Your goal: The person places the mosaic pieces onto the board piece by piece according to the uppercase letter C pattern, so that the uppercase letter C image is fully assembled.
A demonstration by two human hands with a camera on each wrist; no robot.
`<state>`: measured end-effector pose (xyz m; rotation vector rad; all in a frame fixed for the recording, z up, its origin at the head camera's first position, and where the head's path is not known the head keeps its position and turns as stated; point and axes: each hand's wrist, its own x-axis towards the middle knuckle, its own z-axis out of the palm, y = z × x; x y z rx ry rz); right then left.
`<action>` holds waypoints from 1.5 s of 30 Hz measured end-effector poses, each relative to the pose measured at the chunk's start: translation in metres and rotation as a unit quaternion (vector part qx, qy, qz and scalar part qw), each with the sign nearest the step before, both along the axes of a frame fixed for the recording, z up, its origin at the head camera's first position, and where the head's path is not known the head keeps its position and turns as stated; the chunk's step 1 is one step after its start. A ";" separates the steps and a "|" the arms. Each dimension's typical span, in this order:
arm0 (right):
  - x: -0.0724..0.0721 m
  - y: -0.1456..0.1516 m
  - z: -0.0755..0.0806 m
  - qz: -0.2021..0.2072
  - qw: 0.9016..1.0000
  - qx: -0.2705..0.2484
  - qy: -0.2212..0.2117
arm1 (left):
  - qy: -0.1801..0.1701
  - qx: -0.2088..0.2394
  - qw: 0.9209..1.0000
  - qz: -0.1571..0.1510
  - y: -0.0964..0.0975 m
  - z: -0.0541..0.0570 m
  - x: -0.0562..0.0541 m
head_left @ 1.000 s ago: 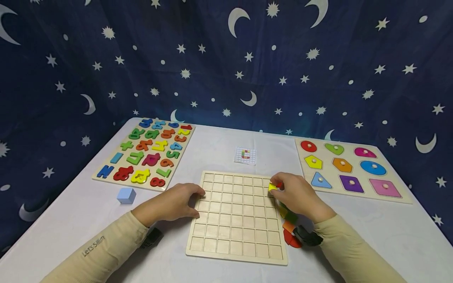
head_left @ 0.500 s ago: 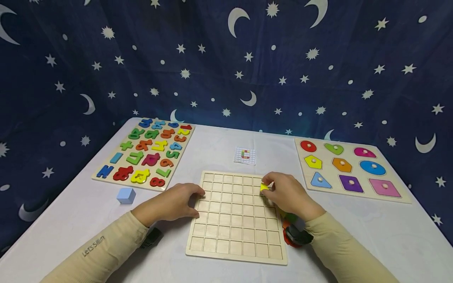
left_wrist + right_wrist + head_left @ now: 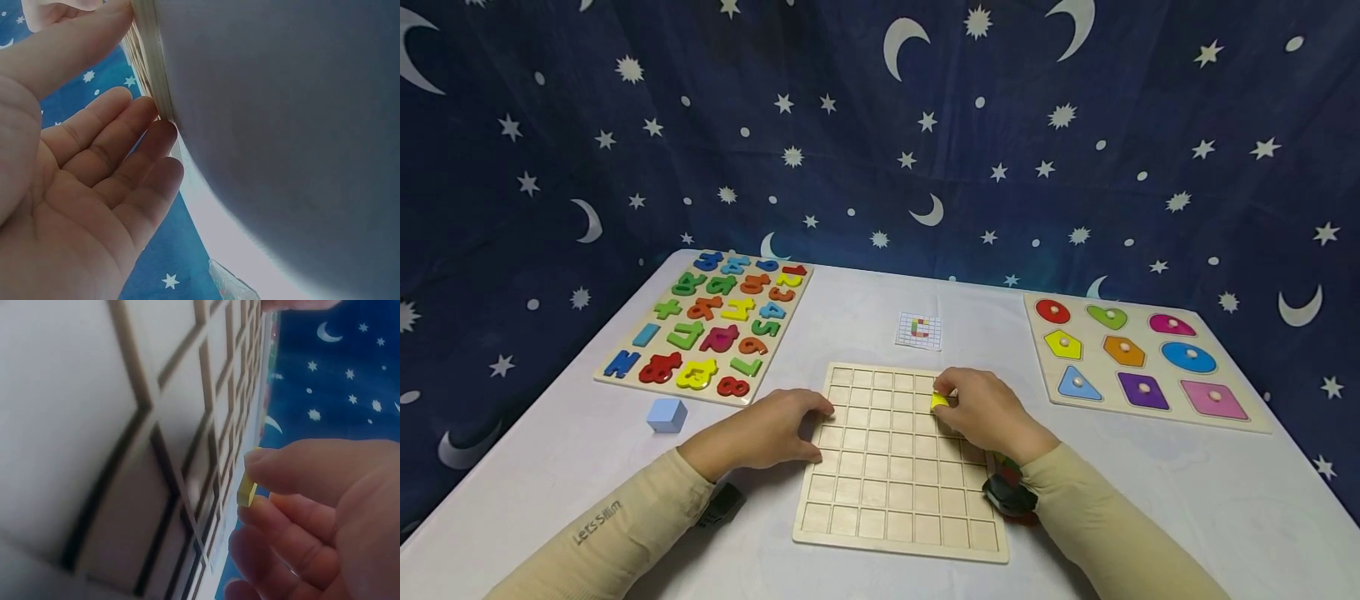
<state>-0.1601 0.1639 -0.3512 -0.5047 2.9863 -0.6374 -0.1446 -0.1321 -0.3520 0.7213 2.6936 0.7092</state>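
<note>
the two hands are apart: the right hand (image 3: 988,410) pinches a small yellow square tile (image 3: 938,401) between thumb and fingertips, over the upper right part of the gridded wooden board (image 3: 887,467), while the left hand (image 3: 766,429) has thumb and fingertips spread against the board's left edge, gripping nothing. whether the tile touches the board i cannot tell. light, steady pressure from the left fingertips should stop the board sliding. the cell is best checked against the small pattern card (image 3: 919,331) beyond the board before lowering. since the right wrist view shows the tile tipped on edge, it probably wants turning flat, its sides squared to the raised ridges, then one gentle press before the pinch loosens.
</note>
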 end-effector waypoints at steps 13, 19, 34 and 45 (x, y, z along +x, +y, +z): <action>-0.007 -0.013 -0.006 0.034 0.999 -0.007 0.004 | 0.004 0.003 1.000 -0.008 -0.001 0.001 0.000; -0.009 -0.016 -0.007 0.032 0.999 -0.006 -0.006 | 0.006 0.002 1.000 -0.010 -0.001 0.001 0.000; -0.013 -0.018 -0.006 0.013 0.999 -0.015 -0.026 | 0.005 -0.002 1.000 -0.005 0.000 0.000 -0.001; -0.012 -0.017 -0.005 0.016 0.999 -0.022 -0.029 | -0.001 -0.005 1.000 0.006 0.001 0.001 0.001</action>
